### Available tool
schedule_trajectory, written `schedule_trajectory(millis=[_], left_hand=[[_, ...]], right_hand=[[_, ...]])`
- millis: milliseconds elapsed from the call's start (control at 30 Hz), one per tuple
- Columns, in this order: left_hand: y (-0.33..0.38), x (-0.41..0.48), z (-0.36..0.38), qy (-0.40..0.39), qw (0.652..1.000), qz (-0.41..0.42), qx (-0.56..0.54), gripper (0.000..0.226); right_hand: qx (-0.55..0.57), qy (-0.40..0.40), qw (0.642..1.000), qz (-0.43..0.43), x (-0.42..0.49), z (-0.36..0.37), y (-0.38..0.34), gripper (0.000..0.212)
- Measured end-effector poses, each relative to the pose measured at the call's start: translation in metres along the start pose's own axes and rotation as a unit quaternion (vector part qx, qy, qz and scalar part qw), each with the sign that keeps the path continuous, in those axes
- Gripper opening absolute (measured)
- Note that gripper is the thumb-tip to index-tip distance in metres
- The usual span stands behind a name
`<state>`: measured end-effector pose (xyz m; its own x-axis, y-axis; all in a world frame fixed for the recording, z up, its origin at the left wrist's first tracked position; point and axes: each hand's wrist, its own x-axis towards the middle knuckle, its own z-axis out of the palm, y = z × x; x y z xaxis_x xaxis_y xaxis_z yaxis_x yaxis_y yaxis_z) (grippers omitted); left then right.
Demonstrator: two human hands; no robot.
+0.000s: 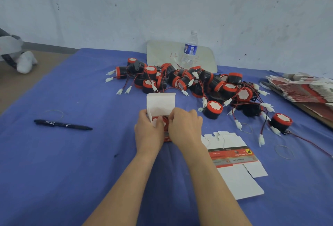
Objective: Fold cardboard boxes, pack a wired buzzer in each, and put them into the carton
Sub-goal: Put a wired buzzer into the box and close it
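A small red and white cardboard box (161,103) stands in the middle of the blue table with its white lid flap up. A red-capped buzzer (161,121) sits inside it, mostly hidden. My left hand (148,132) grips the box's left side, thumb at the opening. My right hand (186,126) holds the right side, fingers curled over the rim. A flat unfolded box (234,161) lies just right of my right wrist. A heap of black and red wired buzzers (189,81) spreads behind the box.
A stack of flat box blanks (302,88) lies at the right edge. A water bottle (190,51) stands before a pale board (162,52) by the wall. A black marker (63,124) lies at the left. Rubber bands (284,152) lie on the cloth.
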<state>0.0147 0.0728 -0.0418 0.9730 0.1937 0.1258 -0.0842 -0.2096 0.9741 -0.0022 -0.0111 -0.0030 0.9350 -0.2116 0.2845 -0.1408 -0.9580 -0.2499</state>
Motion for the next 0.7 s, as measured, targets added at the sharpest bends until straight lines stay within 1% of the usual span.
schedule_trajectory(millis=[133,200,333,433,533,633,700], left_hand=[[0.000,-0.001,0.000,-0.005,1.000,0.002,-0.002,0.017],[0.000,-0.001,0.000,-0.007,1.000,0.008,0.000,0.018],[0.001,-0.003,-0.001,-0.009,1.000,0.014,-0.001,0.017],[0.001,-0.004,0.000,-0.010,1.000,0.014,-0.012,0.018],[0.001,-0.005,-0.003,-0.020,1.000,0.011,-0.019,0.022],[0.001,-0.005,-0.007,-0.035,0.999,0.011,-0.030,0.029],[0.001,-0.003,-0.007,-0.042,0.999,0.014,-0.025,0.028]], right_hand=[[-0.026,-0.012,1.000,0.013,0.000,-0.003,-0.009,0.010],[-0.041,-0.019,0.999,0.028,0.002,-0.002,-0.008,0.012],[-0.059,-0.086,0.993,0.049,0.011,-0.005,-0.002,0.023],[-0.063,-0.139,0.987,0.058,0.021,-0.004,-0.003,0.024],[-0.046,-0.163,0.983,0.069,0.027,-0.002,-0.004,0.025],[0.002,-0.141,0.989,0.040,0.023,0.002,0.001,0.026],[0.095,-0.077,0.992,0.011,0.017,0.006,0.010,0.026]])
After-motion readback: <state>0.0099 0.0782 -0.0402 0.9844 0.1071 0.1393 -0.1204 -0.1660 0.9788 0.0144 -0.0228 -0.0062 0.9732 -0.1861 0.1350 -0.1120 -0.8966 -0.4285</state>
